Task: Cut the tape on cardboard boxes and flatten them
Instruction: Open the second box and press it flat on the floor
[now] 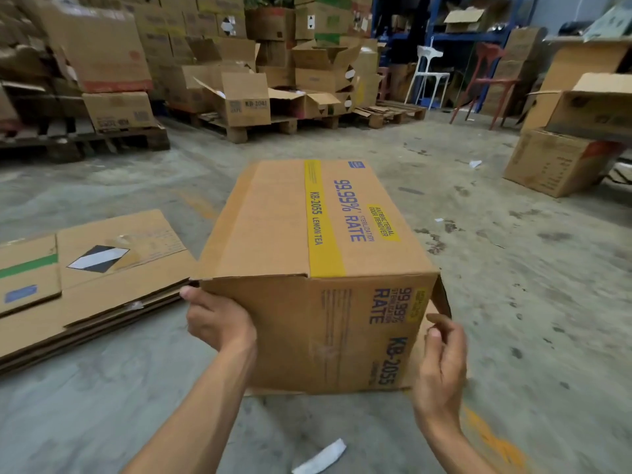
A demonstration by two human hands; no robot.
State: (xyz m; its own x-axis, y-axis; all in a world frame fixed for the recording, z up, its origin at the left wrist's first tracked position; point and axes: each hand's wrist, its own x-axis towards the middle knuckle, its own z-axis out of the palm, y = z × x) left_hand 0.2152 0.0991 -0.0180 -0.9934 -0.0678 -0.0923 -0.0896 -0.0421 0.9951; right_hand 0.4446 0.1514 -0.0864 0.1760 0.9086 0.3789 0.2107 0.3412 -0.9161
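box (307, 254): brown cardboard, yellow band | on floor | right-end flap ajar

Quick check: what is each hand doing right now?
Left hand: grips the brown cardboard box with yellow stripe at its left edge.
Right hand: loosely curled beside the box, holding nothing.

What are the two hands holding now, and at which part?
The left hand grips the cardboard box at its near left corner. The right hand is beside its right flap; a grip cannot be told.
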